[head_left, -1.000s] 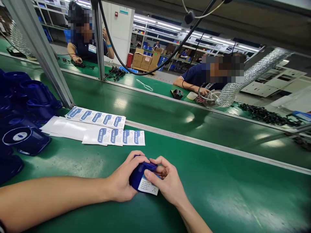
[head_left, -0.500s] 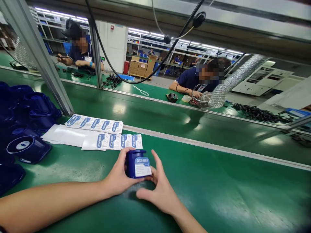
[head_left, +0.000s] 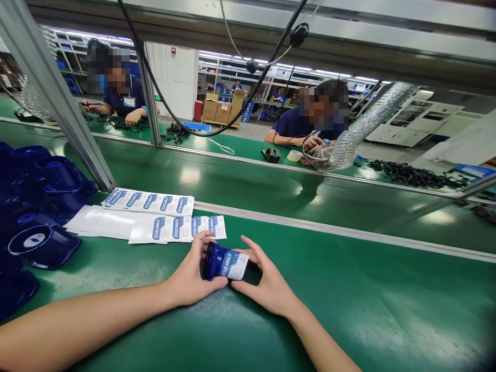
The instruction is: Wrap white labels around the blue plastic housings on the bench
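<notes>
My left hand (head_left: 192, 274) wraps round the wider end of a dark blue plastic housing (head_left: 212, 262), which lies tilted on its side just above the green table. A white and blue printed label (head_left: 234, 265) sits on the housing, its right end reaching past the curved surface. On the right, my right hand (head_left: 267, 274) curves about the labelled end, thumb at the label's lower edge and fingers partly hidden behind it. Beyond my hands lie sheets of the same labels (head_left: 182, 227), beside blank white backing sheets (head_left: 104, 222).
Several dark blue housings (head_left: 46, 245) are piled at the left. A metal post (head_left: 73, 98) rises behind them, and a low rail (head_left: 310, 230) runs along the table. Black cables (head_left: 163, 111) hang overhead. Two co-workers sit across the line near a silver flexible duct (head_left: 360, 134).
The housing has turned from upright onto its side, its label now facing up and right. My right hand has closed in, its thumb moving up to the label's edge.
</notes>
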Tool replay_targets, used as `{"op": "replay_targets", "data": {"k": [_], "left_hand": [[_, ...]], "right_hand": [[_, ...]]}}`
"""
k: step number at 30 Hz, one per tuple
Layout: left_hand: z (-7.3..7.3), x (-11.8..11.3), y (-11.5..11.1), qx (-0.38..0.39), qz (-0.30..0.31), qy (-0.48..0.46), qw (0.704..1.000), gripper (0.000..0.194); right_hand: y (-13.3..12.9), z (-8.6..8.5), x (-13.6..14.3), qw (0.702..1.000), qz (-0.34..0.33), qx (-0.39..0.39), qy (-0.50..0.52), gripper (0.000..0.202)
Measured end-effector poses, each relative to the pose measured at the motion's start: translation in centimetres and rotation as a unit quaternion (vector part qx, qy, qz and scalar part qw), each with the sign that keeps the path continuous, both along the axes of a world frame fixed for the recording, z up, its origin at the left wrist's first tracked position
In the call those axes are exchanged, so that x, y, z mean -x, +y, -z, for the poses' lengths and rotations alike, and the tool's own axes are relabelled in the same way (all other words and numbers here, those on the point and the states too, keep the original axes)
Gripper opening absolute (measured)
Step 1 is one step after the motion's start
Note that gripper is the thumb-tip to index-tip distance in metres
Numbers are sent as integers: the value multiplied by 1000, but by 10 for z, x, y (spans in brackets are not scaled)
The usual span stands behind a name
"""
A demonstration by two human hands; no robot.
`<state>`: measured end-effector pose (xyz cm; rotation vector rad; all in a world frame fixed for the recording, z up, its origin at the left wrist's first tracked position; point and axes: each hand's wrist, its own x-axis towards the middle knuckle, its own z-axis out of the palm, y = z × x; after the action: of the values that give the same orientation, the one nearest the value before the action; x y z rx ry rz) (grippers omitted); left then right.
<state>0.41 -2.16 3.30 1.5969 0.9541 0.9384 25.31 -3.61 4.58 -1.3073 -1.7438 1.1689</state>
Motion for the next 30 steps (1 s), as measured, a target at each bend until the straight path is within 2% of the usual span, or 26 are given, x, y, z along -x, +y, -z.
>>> {"op": "replay_targets", "data": {"k": [4,8,10,14,18,24,30], "left_hand": [[-9,7,7,-114,49,111,986,73],[-16,16,18,-193,119,127,966,67],[-18,18,23,-220,129,135,957,62],[-21,18,26,-261,111,153,947,52],[-24,17,29,-220,87,147,960,50],[-35,15,31,-102,60,144,982,51],[-45,12,32,-37,45,171,983,50]], "right_hand": [[2,0,3,999,-17,-16,-42,78],[1,4,12,997,0,-67,-47,69],[2,9,14,995,2,-94,-45,69],[5,17,16,989,8,-137,-49,67],[6,15,18,987,12,-151,-63,63],[4,12,20,996,23,-86,-11,66],[5,11,18,998,19,-61,6,70]]}}
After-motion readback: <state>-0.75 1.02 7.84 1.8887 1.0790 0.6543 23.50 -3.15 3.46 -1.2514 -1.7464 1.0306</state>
